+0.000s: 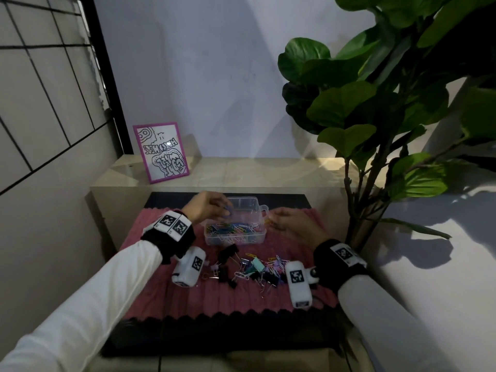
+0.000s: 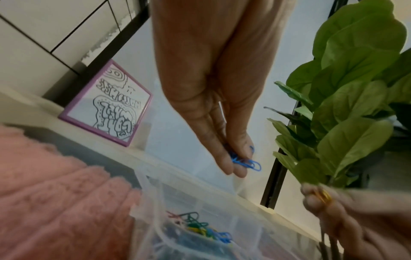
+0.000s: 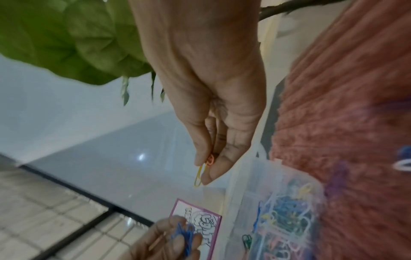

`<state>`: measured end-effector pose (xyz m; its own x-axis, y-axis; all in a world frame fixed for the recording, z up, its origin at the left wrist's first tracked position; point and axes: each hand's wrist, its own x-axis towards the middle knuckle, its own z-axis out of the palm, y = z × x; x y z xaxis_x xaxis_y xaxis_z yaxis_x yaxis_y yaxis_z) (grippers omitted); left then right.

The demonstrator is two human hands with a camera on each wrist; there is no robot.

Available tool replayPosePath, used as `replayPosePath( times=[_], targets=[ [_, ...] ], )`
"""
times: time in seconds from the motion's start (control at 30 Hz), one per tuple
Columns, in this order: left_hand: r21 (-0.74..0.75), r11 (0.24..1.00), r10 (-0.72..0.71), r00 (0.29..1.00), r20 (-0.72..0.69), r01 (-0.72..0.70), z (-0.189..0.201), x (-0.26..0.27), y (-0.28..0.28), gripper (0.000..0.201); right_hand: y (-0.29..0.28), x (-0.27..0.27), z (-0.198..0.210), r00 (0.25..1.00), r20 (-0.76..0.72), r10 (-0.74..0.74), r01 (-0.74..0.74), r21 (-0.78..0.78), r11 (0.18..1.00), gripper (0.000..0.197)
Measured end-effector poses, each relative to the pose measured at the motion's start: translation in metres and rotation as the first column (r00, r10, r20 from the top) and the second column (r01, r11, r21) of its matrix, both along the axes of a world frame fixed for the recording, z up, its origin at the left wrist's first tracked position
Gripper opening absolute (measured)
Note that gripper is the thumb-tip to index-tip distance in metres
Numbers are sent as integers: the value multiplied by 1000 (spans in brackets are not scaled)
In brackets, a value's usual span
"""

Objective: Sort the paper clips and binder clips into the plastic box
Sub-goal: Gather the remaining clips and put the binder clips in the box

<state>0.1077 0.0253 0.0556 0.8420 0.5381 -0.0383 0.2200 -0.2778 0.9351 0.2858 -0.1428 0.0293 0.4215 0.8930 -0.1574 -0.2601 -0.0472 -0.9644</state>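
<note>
A clear plastic box point(image 1: 264, 232) stands on the pink mat point(image 1: 188, 296), its near compartment full of coloured paper clips point(image 1: 233, 229). My left hand point(image 1: 212, 206) hovers over the box's left side and pinches a few blue paper clips point(image 2: 243, 162). Just right of the box, my right hand point(image 1: 288, 220) pinches yellow and orange paper clips point(image 3: 203, 169). A loose pile of binder clips and paper clips point(image 1: 255, 267) lies on the mat in front of the box. The box's far compartments look empty.
A purple-framed drawing point(image 1: 161, 153) leans on the beige shelf behind the mat. A large leafy plant point(image 1: 375, 103) rises at the right, its stems close to my right hand. White wall stands behind, a tiled wall at the left.
</note>
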Motion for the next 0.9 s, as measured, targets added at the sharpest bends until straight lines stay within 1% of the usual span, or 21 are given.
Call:
replayPosePath(
  times=[0.07,0.13,0.2,0.27,0.33,0.37,0.43,0.5,0.57,0.63,0.7,0.77,0.83,0.9],
  targets=[
    [63,998,28,999,-17,-27,3,-3,9,22,19,-5,7,995,95,14,-16,21,1000,4],
    [123,992,13,998,-60,-5,2,-4,14,22,38,-11,13,969,247,25,-21,-17,1000,7],
    [178,983,-17,991,-133,41,-2,-4,15,20,53,-17,15,908,417,46,-11,-85,996,7],
    [251,967,-5,985,-173,49,-6,-5,16,20,60,-23,18,820,563,100,-14,-155,988,2],
    [346,937,14,985,-172,47,-6,-7,15,20,62,-26,20,741,645,189,-54,-223,973,14],
    [370,928,11,987,-159,49,-5,-8,15,20,61,-26,22,718,658,228,-73,-254,964,21],
    [353,935,14,993,-115,27,-3,-11,16,19,56,-25,26,689,676,263,-87,-283,955,27],
    [341,940,54,997,-60,-30,0,-14,14,21,48,-20,28,642,714,279,-88,-292,952,28],
    [360,932,67,996,-53,-43,4,-17,5,24,35,-13,29,589,760,276,-97,-272,957,25],
    [362,932,1,996,-86,30,7,-17,-10,22,17,-4,26,512,819,257,-89,-247,965,20],
    [367,918,-101,983,-152,151,5,-12,-28,20,-4,3,23,413,865,284,-59,-286,956,17],
    [425,864,-168,951,-259,269,-1,1,-45,20,-23,7,16,360,853,379,-41,-391,919,18],
    [417,840,-220,920,-324,348,-10,17,-61,21,-39,11,5,292,826,481,-6,-502,865,17],
    [416,811,-259,891,-373,410,-21,33,-74,23,-50,13,-3,230,807,544,37,-566,824,19]
  ],
)
